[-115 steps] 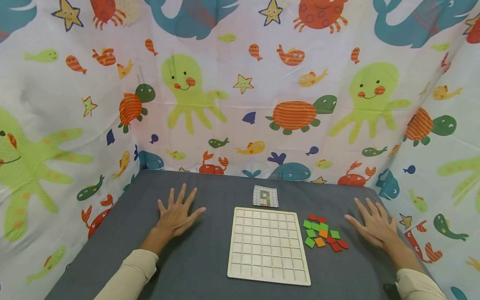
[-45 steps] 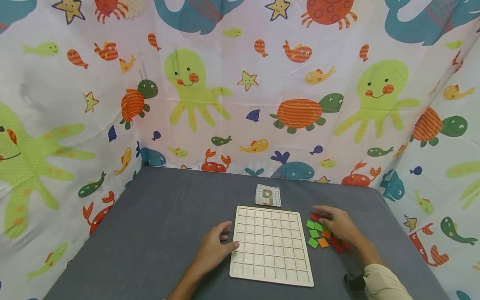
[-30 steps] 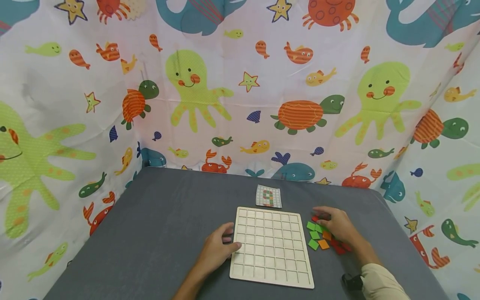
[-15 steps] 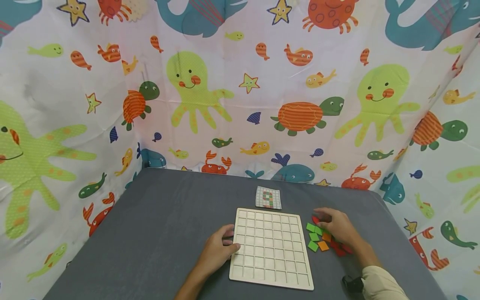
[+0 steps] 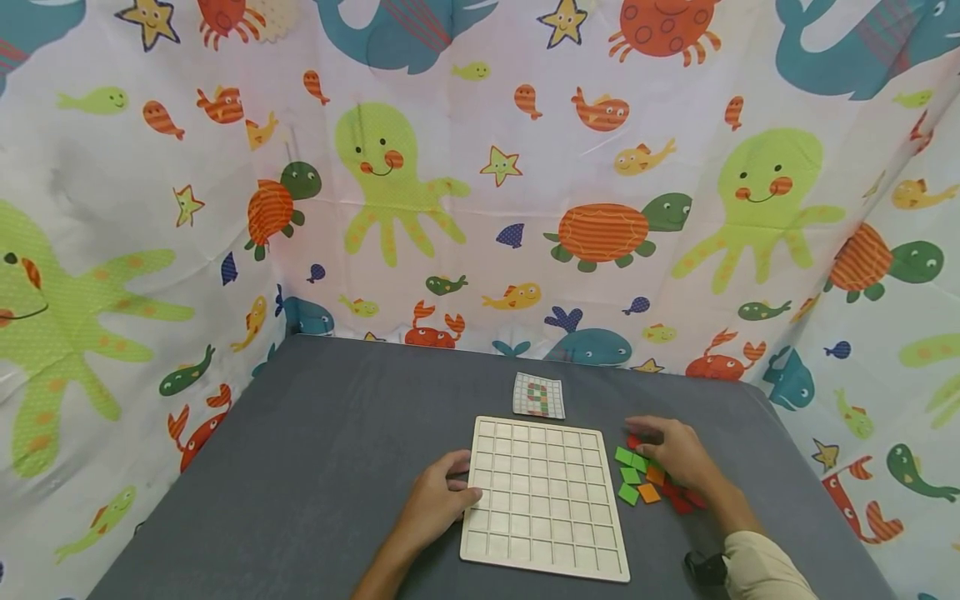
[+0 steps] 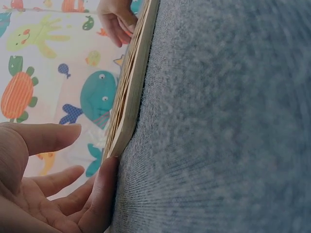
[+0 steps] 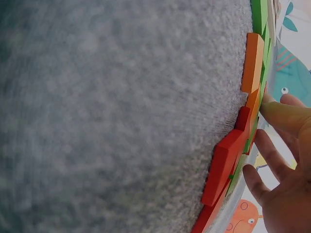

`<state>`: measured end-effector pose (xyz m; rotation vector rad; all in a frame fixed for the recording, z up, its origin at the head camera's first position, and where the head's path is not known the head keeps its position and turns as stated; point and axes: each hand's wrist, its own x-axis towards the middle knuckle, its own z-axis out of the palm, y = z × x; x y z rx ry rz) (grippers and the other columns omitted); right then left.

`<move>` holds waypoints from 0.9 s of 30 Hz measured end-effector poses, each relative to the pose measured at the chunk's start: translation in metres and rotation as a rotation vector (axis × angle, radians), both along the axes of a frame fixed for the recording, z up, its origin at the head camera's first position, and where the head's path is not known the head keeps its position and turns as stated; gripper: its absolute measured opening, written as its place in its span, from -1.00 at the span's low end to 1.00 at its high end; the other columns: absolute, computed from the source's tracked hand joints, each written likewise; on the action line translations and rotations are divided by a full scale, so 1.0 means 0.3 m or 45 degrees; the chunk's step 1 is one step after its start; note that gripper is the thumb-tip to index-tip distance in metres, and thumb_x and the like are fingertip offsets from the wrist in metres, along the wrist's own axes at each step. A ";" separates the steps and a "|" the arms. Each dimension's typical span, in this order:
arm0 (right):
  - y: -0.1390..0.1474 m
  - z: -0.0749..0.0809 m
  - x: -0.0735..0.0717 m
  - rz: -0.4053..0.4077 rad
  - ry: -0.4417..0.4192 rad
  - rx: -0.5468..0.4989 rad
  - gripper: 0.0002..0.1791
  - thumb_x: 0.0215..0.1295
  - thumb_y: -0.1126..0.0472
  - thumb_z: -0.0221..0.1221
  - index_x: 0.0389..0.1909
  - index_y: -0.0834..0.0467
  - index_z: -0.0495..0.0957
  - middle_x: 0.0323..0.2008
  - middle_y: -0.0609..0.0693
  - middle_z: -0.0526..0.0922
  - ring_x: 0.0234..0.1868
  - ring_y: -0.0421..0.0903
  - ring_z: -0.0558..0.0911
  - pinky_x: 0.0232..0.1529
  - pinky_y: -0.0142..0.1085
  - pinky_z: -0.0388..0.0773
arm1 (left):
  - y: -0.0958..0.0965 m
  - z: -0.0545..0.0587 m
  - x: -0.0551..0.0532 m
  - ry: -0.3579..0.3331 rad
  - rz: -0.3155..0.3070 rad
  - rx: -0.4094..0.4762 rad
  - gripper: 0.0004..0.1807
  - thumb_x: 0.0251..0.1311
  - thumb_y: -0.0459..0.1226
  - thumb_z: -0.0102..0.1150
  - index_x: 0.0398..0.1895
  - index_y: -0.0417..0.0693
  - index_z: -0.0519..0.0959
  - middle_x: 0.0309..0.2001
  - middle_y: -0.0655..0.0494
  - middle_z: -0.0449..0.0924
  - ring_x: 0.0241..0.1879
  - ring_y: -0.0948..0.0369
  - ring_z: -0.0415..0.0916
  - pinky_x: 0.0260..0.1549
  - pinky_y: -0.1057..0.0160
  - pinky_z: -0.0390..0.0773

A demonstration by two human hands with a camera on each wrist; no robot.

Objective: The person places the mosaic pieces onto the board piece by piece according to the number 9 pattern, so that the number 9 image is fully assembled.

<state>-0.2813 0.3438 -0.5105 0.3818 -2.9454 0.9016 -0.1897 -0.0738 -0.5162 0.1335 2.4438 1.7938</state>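
Note:
A pale wooden board point(image 5: 543, 500) with a grid of square recesses lies on the dark table. My left hand point(image 5: 435, 500) is at its left edge, fingers loosely bent; in the left wrist view a fingertip point(image 6: 108, 170) meets the board's side while the thumb point(image 6: 53, 137) stays apart above. Right of the board, my right hand point(image 5: 678, 454) reaches over a loose group of flat tiles, its fingertips beside a red tile point(image 5: 633, 441). Green tiles point(image 5: 628, 494) and orange tiles point(image 5: 648, 493) show left of that hand; more red tiles point(image 5: 681, 502) are partly beneath it.
Behind the board lies a small card point(image 5: 538, 396) printed with a grid and a coloured pattern. A curtain point(image 5: 480, 208) with sea animals surrounds the grey table point(image 5: 322, 467) at the back and sides. A black wristband point(image 5: 705, 568) is on the right wrist.
Both hands, earlier spread flat on the table far apart, have come inward: the left to the board's edge, the right over the tiles. Over the last second they have hardly moved.

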 end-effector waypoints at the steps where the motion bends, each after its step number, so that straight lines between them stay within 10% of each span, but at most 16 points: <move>1: 0.000 0.000 -0.001 -0.004 -0.004 -0.004 -0.50 0.32 0.39 0.39 0.29 0.20 0.66 0.07 0.16 0.79 0.13 0.22 0.74 0.13 0.22 0.64 | 0.000 0.000 -0.001 0.003 0.002 0.005 -0.31 0.23 -0.33 0.43 0.45 -0.25 0.47 0.32 -0.28 0.55 0.08 -0.06 0.66 -0.34 0.11 0.74; 27: -0.064 0.043 0.032 -0.080 0.005 -0.061 -0.42 0.35 0.24 0.43 0.37 0.20 0.58 0.00 0.12 0.79 -0.03 0.08 0.76 -0.02 0.07 0.72 | 0.007 -0.006 -0.043 0.102 0.027 -0.030 -0.19 -0.12 -0.69 0.35 0.36 -0.28 0.55 0.28 -0.28 0.59 -0.03 -0.05 0.67 -0.51 0.23 0.69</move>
